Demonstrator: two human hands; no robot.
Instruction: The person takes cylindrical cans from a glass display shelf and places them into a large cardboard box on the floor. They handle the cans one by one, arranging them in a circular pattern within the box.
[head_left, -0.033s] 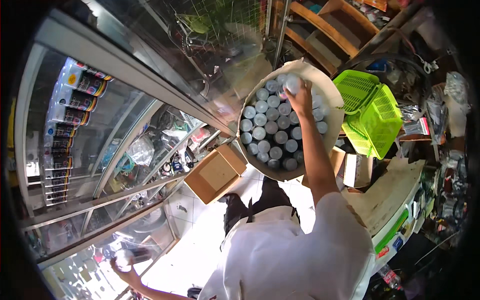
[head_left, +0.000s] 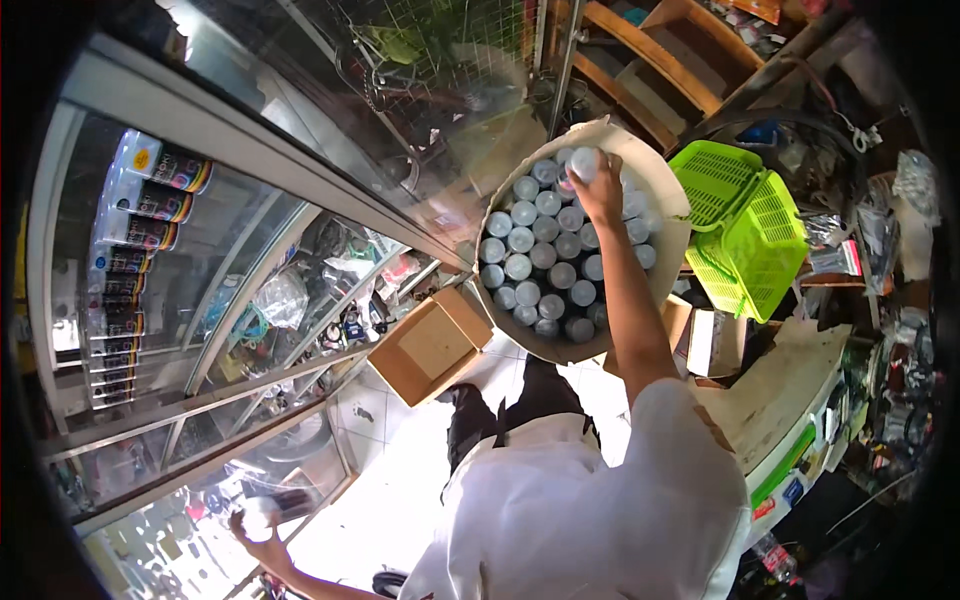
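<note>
My right hand (head_left: 599,190) closes around a spray can (head_left: 581,164) with a cloudy clear cap, at the far side of a round, pale-rimmed container (head_left: 652,148). Packed upright inside that container are several more capped cans (head_left: 545,229). At the lower left, my left hand (head_left: 264,549) is wrapped around another spray can (head_left: 262,508); its pale cap shows and its dark body is smeared. That can is beside a bright glass panel. Stacked cans (head_left: 150,200) with dark, colourful labels stand in a glass cabinet on the left.
A small brown cardboard box (head_left: 430,352) stands left of the container. On the right is a bright green plastic basket (head_left: 755,245). Wooden compartments (head_left: 668,60) are at the back right. A cluttered counter (head_left: 790,385) lies to my right. The metal-framed glass cabinet (head_left: 250,120) runs along my left.
My left hand and its spray can have shifted slightly to the right. My right hand has barely moved, still holding a can over the container.
</note>
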